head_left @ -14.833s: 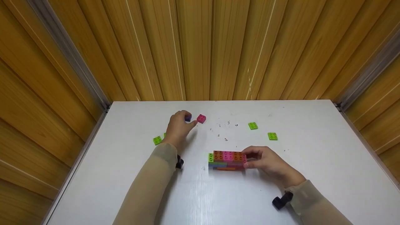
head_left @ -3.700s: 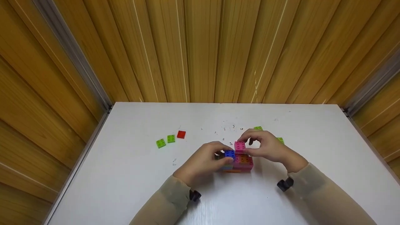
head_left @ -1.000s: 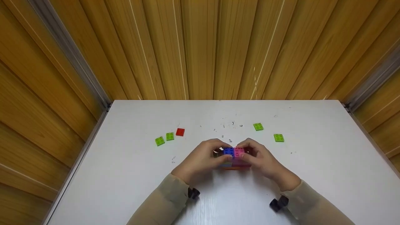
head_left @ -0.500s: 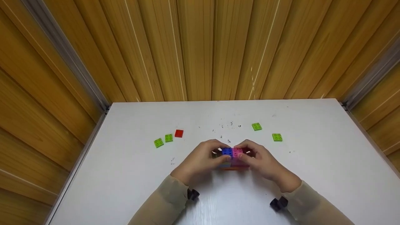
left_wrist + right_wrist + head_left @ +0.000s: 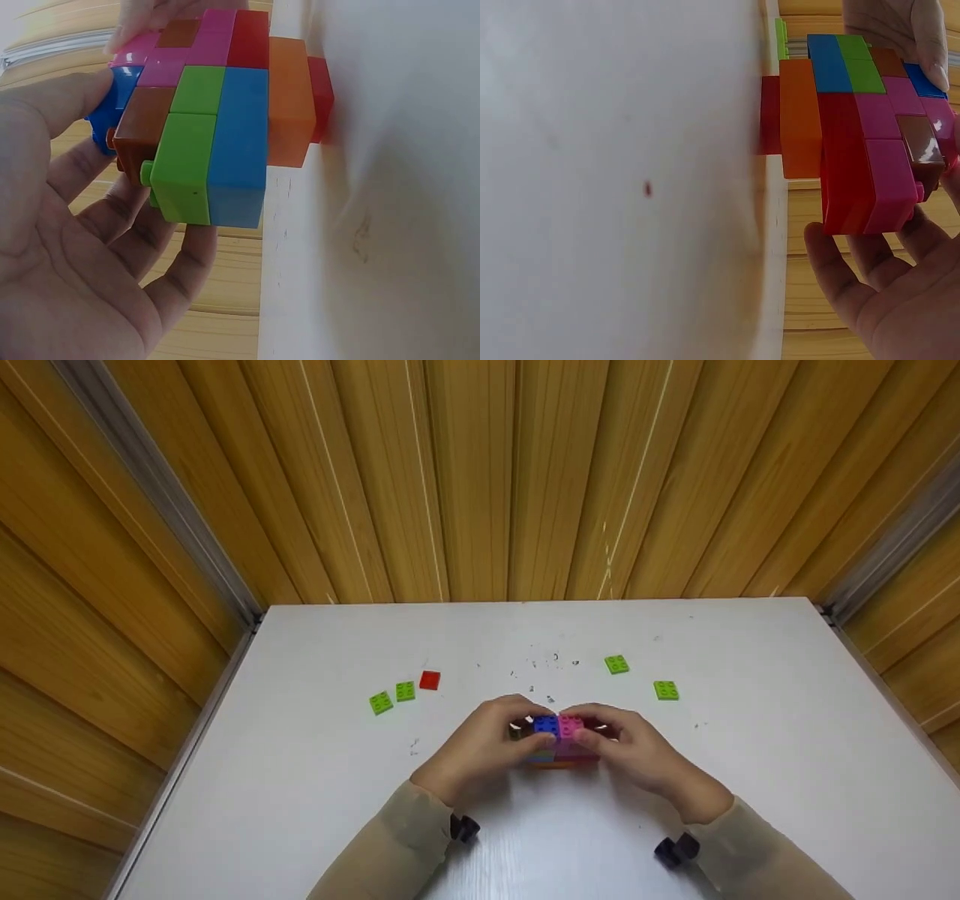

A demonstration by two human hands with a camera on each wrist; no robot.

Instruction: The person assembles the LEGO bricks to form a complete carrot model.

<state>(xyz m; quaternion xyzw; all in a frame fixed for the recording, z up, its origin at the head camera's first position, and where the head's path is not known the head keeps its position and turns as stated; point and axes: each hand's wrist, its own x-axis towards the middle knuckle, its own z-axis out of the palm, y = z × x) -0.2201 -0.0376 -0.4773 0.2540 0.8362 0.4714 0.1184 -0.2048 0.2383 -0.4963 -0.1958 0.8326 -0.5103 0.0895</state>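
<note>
A stepped stack of toy building bricks (image 5: 217, 142) stands on the white table between both hands. It rises from a narrow red brick (image 5: 770, 112) and an orange brick (image 5: 801, 120) into wider layers of blue, red, green, pink and brown. On top, a blue brick (image 5: 546, 724) and a pink brick (image 5: 571, 724) sit side by side. My left hand (image 5: 484, 746) pinches the blue one between thumb and fingers. The pink one is pinched by my right hand (image 5: 637, 750). Other fingers of each hand curve behind the stack, partly hidden in the head view.
Left of the stack lie two green bricks (image 5: 381, 703) and a flat red brick (image 5: 430, 680). Two more green bricks (image 5: 616, 664) lie at the back right. Small dark specks dot the white table (image 5: 322, 810), and wood-patterned panels (image 5: 480, 480) wall it in.
Earlier the left hand reached for the blue brick at the back; later the right hand held the pink brick over the stack. Both bricks now sit on top. Lately the right hand shifted slightly.
</note>
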